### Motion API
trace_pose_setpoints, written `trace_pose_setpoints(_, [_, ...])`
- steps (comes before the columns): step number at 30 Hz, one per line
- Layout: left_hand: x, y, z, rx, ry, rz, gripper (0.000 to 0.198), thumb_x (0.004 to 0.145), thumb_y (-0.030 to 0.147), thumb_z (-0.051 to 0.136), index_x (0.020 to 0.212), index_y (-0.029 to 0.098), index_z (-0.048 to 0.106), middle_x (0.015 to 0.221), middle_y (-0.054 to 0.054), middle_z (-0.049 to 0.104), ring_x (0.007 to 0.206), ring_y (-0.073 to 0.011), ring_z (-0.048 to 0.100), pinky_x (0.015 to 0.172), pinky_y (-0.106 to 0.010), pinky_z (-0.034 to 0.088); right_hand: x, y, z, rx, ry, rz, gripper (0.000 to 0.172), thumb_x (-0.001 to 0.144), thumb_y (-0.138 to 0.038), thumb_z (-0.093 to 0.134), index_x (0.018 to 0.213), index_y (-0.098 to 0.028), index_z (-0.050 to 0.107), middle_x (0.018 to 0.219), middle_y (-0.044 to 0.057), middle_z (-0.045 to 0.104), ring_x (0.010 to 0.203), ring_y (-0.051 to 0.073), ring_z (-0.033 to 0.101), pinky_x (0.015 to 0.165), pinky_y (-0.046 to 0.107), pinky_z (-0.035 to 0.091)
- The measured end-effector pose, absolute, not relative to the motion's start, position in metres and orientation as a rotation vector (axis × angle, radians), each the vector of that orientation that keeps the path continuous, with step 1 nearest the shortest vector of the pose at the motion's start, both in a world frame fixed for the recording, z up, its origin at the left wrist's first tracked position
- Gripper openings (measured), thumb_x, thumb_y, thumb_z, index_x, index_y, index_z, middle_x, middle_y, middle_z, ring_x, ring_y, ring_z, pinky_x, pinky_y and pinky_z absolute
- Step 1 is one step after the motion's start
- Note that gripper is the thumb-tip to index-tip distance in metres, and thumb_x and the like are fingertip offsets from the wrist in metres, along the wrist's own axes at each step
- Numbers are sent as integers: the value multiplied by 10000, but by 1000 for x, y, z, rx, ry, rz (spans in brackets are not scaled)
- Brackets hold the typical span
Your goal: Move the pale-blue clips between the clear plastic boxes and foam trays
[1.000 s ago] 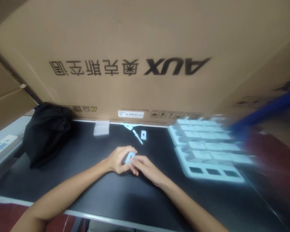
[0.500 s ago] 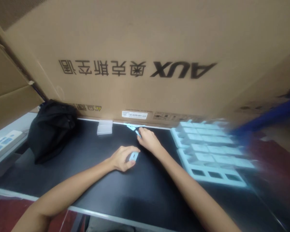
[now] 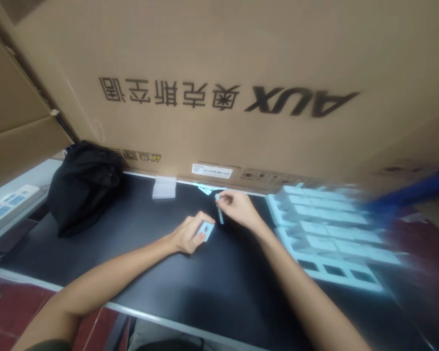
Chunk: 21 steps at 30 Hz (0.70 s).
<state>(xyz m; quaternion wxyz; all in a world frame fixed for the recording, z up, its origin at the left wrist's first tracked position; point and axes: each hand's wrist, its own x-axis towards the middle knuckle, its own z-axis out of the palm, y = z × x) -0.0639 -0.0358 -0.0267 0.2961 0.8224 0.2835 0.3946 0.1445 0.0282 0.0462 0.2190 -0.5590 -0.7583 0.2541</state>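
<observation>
Wrapped round a small light-blue box-like piece (image 3: 207,231) with a dark slot in its face, my left hand (image 3: 189,233) is above the middle of the black tabletop. My right hand (image 3: 237,205) pinches one end of a thin light-blue strip (image 3: 220,212), which hangs down between the hands, apart from the box-like piece. More flat light-blue pieces (image 3: 205,189) lie beyond the right hand, at the table's back edge. What exactly the strip is cannot be made out.
A light-blue tray (image 3: 351,280) holding several blocks in rows stands on the right. At the back lie small white boxes (image 3: 164,188); a black bag (image 3: 82,190) sits to their left. A large cardboard carton (image 3: 175,131) walls off the back. A blue bar (image 3: 413,195) crosses at right.
My right hand has drawn back slightly from the flat pieces with the strip, now hanging down. The left hand has tilted the box-like piece, showing more of its slotted face. The view shifted slightly.
</observation>
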Motion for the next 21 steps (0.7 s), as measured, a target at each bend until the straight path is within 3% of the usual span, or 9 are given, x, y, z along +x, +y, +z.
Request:
trace_pose_setpoints(3, [-63, -37, -27, 2175, 730, 1056, 562, 1005, 633, 357, 1241, 151, 525, 750, -7, 594, 548, -137, 503, 556, -267, 392, 158, 1, 62, -1173, -1841, 801, 162, 917, -362, 636, 904, -201, 648, 857, 31, 719, 748, 158, 684, 720, 283, 561])
trace_pose_setpoints(6, [-60, -38, -25, 2175, 751, 1051, 526, 986, 620, 412, 1217, 161, 525, 720, 10, 585, 512, -125, 483, 530, -257, 373, 161, -28, 72, -894, -1621, 875, 193, 885, -387, 717, 870, -216, 629, 814, 12, 697, 653, 139, 669, 635, 278, 580])
trace_pose_setpoints(12, [-59, -42, -30, 2167, 918, 1085, 540, 940, 589, 525, 1290, 183, 463, 771, 6, 599, 542, -136, 518, 537, -263, 388, 145, -61, 63, -988, -1512, 798, 181, 868, -323, 744, 853, -222, 594, 743, -11, 671, 613, 142, 693, 609, 266, 596])
trace_pose_setpoints(17, [-53, -46, -37, 2227, 959, 1212, 748, 864, 566, 716, 1397, 219, 321, 1033, -79, 618, 789, -221, 654, 711, -370, 540, 136, -71, 55, -1098, -1470, 760, 193, 863, -338, 715, 822, -228, 562, 720, -15, 669, 590, 138, 680, 580, 251, 572])
trace_pose_setpoints(21, [-41, -52, -34, 2285, 692, 1344, 688, 935, 392, 704, 1425, 262, 239, 1182, -120, 561, 1015, -252, 657, 852, -441, 576, 136, -82, 59, -1134, -1750, 611, 137, 876, -304, 671, 799, -223, 591, 682, -28, 608, 570, 111, 587, 570, 231, 505])
